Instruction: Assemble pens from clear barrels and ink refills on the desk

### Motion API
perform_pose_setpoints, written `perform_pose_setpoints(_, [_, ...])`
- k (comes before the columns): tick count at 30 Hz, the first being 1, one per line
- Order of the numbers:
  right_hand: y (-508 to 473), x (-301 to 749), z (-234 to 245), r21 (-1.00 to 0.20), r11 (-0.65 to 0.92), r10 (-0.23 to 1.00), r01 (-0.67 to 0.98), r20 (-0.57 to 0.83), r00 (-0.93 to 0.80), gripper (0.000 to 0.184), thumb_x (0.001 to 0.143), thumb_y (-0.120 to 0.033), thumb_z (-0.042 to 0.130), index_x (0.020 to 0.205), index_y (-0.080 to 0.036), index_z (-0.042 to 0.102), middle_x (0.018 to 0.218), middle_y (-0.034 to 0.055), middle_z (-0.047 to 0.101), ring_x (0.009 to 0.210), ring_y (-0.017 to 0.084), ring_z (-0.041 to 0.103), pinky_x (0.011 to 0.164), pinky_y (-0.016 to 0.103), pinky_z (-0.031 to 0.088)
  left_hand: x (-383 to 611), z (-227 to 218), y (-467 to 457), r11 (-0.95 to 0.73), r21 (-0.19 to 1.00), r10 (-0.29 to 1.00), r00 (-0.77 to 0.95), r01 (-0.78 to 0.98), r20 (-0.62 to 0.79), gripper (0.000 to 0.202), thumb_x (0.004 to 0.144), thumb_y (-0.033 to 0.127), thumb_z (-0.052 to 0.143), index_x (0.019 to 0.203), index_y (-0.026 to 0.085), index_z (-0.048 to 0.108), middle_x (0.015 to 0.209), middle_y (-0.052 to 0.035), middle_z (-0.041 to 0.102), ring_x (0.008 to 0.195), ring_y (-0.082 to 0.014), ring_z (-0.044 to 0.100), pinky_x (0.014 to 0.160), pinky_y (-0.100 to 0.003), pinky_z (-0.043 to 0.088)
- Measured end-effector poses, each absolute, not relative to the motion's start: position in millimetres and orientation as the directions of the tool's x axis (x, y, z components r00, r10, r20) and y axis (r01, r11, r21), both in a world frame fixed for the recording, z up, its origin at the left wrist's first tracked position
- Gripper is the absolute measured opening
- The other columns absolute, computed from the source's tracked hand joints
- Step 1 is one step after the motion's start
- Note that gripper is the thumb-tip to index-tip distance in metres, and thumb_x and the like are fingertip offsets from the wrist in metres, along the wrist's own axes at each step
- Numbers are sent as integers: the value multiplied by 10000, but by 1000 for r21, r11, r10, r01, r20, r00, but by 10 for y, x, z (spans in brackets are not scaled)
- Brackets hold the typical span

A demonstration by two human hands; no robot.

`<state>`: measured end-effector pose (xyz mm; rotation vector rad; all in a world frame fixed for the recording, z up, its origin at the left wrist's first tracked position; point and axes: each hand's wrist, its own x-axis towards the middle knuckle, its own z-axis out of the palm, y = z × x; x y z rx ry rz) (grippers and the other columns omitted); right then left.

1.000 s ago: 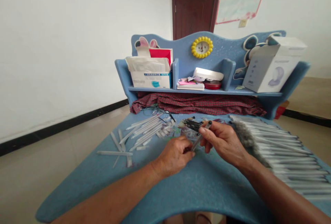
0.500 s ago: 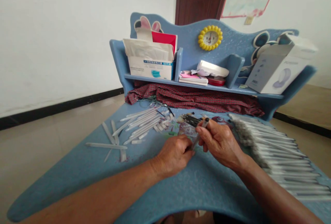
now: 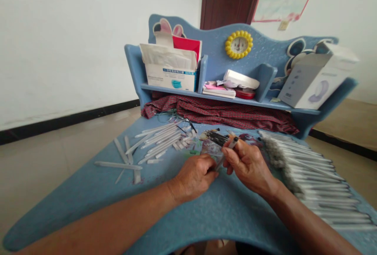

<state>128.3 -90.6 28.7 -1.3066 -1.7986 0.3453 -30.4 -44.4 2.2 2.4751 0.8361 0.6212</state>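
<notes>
Toward the left edge of the worktop point(image 3: 73, 184), a few pale tubes point(image 3: 118, 164) are laid loose and crossed. Farther in, toward the back edge, a heap of tubes point(image 3: 161, 141) is roughly aligned, with small white pieces point(image 3: 179, 144) beside it, perhaps so that both can be reached easily. Over the middle, the lower end of a black-tipped pen point(image 3: 220, 162) is pinched narrowly by the left hand point(image 3: 194, 177), apparently to steady it. Its upper part is held between thumb and fingers by the right hand point(image 3: 250, 164), so the pen is tilted, black end up and rightward. Along the right edge, slim pens point(image 3: 321, 180) are lined up beside a grey fluffy strip point(image 3: 275, 155), probably to keep them in order.

The pen's lowest end is hidden by the left fingers. Whether the bunched dark sticks point(image 3: 216, 137) are touched by the right hand cannot be told. The lined-up pens are blurred, and the worktop's right front corner is cut off.
</notes>
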Motion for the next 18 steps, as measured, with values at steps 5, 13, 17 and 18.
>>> perform_pose_setpoints(5, [-864,1258,313,-742,371,900,559,435,-19,190,868,-304,402,758,-163,466,542,-41,502,432,59,468,435,171,355,-292,56,-439,-722,520,648,708,456,280,141,730,180,493,591,158,478,628,11,507,629,-109,493,588,-215,372])
perform_pose_setpoints(13, [-688,1430,374,-650,278,881,707,466,82,372,859,-441,386,652,-154,499,503,-39,499,449,56,460,441,162,305,-278,27,-277,-734,438,666,675,518,317,228,743,354,463,603,184,519,582,23,514,530,-106,493,517,-205,373])
perform_pose_setpoints(17, [-782,1433,502,-381,165,807,910,582,97,376,848,-456,399,669,-165,556,555,-6,570,522,94,518,497,196,324,-269,58,-276,-714,427,693,648,555,315,218,724,359,473,600,192,537,562,27,531,516,-111,510,498,-199,383])
perform_pose_setpoints(18, [-819,1411,529,-297,171,797,939,602,45,339,851,-432,399,717,-171,570,589,3,598,544,107,541,511,205,337,-270,62,-279,-712,431,695,647,555,314,216,725,355,475,594,193,535,563,28,539,521,-113,519,502,-197,391])
